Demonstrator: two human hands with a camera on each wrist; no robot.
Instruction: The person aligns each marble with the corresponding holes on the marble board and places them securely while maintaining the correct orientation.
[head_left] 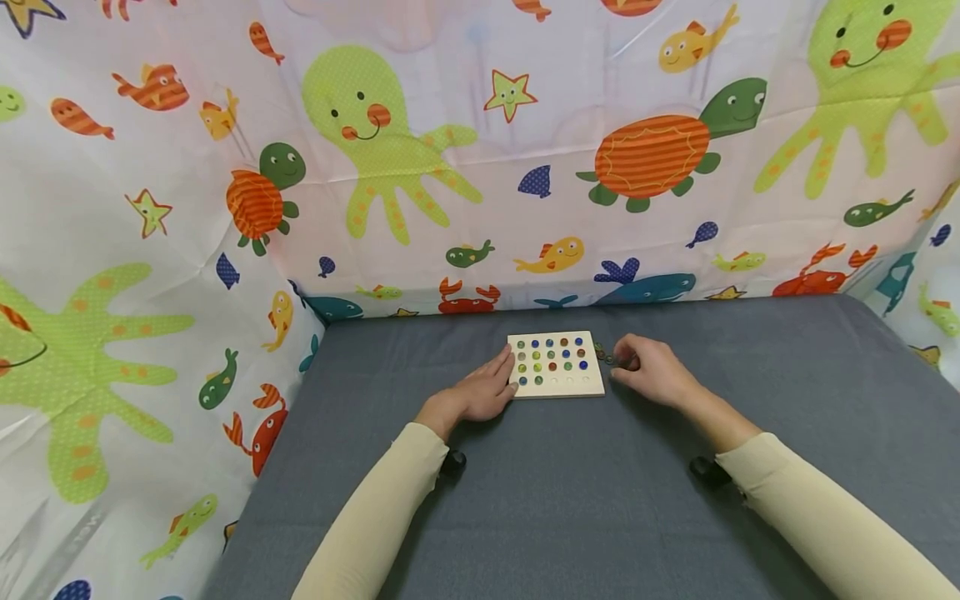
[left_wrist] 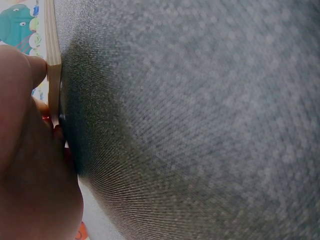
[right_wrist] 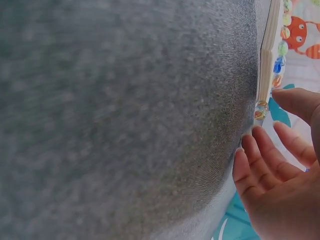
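A pale wooden board [head_left: 557, 390] lies on the grey cloth, its rows of round hollows holding coloured glass marbles [head_left: 551, 342]. Three hollows at the right of its front row are bare. My left hand [head_left: 486, 390] rests against the board's left edge with fingers extended, the thumb at the near corner. Just off the right edge, my right hand [head_left: 654, 368] hovers by a few loose marbles [head_left: 600, 351]. In the right wrist view its fingers are loosely bent, thumb apart, close to a clear marble [right_wrist: 261, 110] with orange swirls beside the board. No marble shows in its grasp.
Grey cloth [head_left: 555, 500] covers the table around the board and under both forearms. Behind the table and at its sides hangs a white curtain [head_left: 465, 167] printed with sea animals. A dark band [head_left: 708, 472] sits under the right sleeve.
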